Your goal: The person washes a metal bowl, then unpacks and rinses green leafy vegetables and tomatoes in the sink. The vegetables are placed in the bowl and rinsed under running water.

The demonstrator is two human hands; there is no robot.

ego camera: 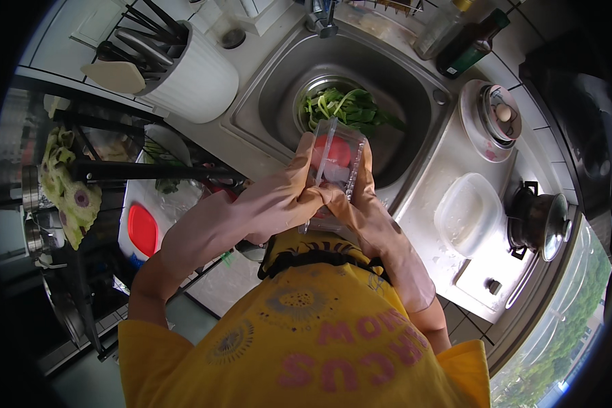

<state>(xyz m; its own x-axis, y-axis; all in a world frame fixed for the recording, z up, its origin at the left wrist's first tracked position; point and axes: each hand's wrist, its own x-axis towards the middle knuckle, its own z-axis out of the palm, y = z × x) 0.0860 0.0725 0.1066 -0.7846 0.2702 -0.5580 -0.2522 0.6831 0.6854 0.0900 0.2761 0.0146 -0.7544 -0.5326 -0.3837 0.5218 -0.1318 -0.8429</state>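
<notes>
Both my hands wear long tan-pink rubber gloves. Between them, at the sink's near edge, they hold a clear plastic produce box (339, 171). My left hand (301, 186) grips its left side, and my right hand (359, 204) has its right side, with the thumbs close together over the near part. Through the plastic shows round red produce (334, 151), which looks like tomatoes; glare and the gloves hide some of it. Just beyond the box, leafy greens (354, 107) lie in a round metal bowl (298, 99) inside the stainless steel sink (278, 71).
A white utensil holder (204, 81) stands left of the sink, near a black-framed rack (148, 171). Bottles (472, 46) stand at back right. Along the right counter are stacked dishes (472, 120) holding an egg, a translucent plastic tub (466, 217) and a lidded pot (533, 219).
</notes>
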